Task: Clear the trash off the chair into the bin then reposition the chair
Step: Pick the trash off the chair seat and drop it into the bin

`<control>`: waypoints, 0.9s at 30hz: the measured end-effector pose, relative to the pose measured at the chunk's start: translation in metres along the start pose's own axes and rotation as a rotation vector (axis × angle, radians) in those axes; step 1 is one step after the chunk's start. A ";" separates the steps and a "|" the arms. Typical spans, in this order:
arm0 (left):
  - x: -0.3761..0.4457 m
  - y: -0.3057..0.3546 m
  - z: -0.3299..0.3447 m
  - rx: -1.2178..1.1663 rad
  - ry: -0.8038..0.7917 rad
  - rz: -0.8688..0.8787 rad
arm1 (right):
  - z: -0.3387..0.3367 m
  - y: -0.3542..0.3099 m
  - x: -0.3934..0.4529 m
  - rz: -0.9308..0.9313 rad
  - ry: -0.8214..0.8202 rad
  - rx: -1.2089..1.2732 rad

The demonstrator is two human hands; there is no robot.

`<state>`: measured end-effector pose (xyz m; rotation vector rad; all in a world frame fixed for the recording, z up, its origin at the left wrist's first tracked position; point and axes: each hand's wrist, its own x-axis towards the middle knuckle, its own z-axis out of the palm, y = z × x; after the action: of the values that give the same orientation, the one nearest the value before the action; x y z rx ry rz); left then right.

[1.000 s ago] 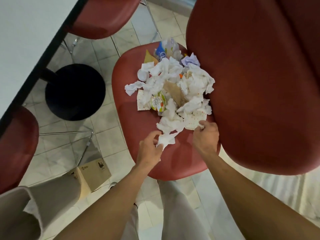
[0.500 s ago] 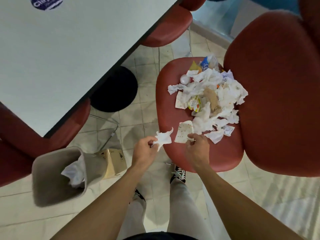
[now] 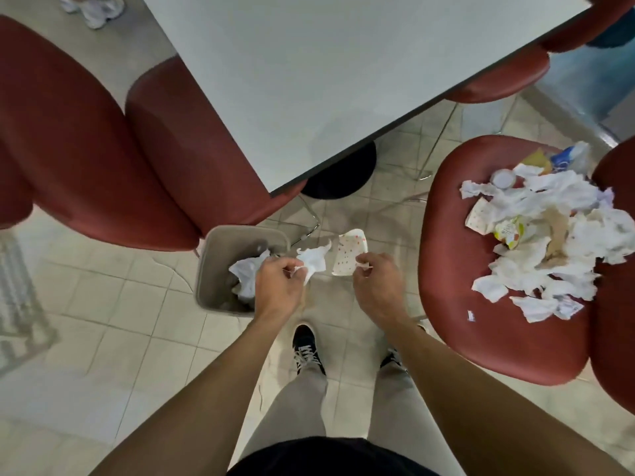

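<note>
My left hand (image 3: 278, 286) pinches a crumpled white tissue (image 3: 313, 261) just right of the grey bin's (image 3: 211, 259) rim. My right hand (image 3: 376, 286) pinches a dotted paper napkin (image 3: 348, 257) over the floor between the bin and the red chair (image 3: 457, 255). White crumpled paper (image 3: 245, 274) lies inside the bin. The chair seat at right carries a pile of trash (image 3: 549, 235): torn tissues, a dotted napkin, a small yellow-green cup and a blue wrapper.
A white table (image 3: 326, 80) with a black round base (image 3: 340, 173) stands ahead. Two red chairs (image 3: 103, 159) are at the left, beside the bin, with more red seats at the far side of the table. My feet (image 3: 305, 345) stand on the tiled floor.
Both hands have carried their paper pieces left, off the chair seat toward the bin. My view has swung left, so the bin now sits just in front of my left hand.
</note>
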<state>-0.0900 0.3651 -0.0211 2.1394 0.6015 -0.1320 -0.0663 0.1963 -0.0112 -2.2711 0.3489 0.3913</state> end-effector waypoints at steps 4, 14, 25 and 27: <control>-0.002 -0.029 -0.042 -0.019 0.138 -0.082 | 0.038 -0.032 -0.010 -0.082 -0.079 -0.030; -0.001 -0.080 -0.085 -0.091 0.287 -0.173 | 0.108 -0.072 -0.028 -0.162 -0.281 -0.049; 0.006 -0.069 -0.054 -0.040 0.133 -0.170 | 0.077 -0.031 -0.008 -0.076 -0.290 -0.085; 0.006 -0.057 -0.041 -0.024 0.099 -0.149 | 0.064 -0.017 -0.002 -0.048 -0.259 -0.076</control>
<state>-0.1160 0.4282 -0.0399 2.0868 0.8166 -0.1006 -0.0724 0.2557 -0.0401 -2.2625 0.1486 0.6757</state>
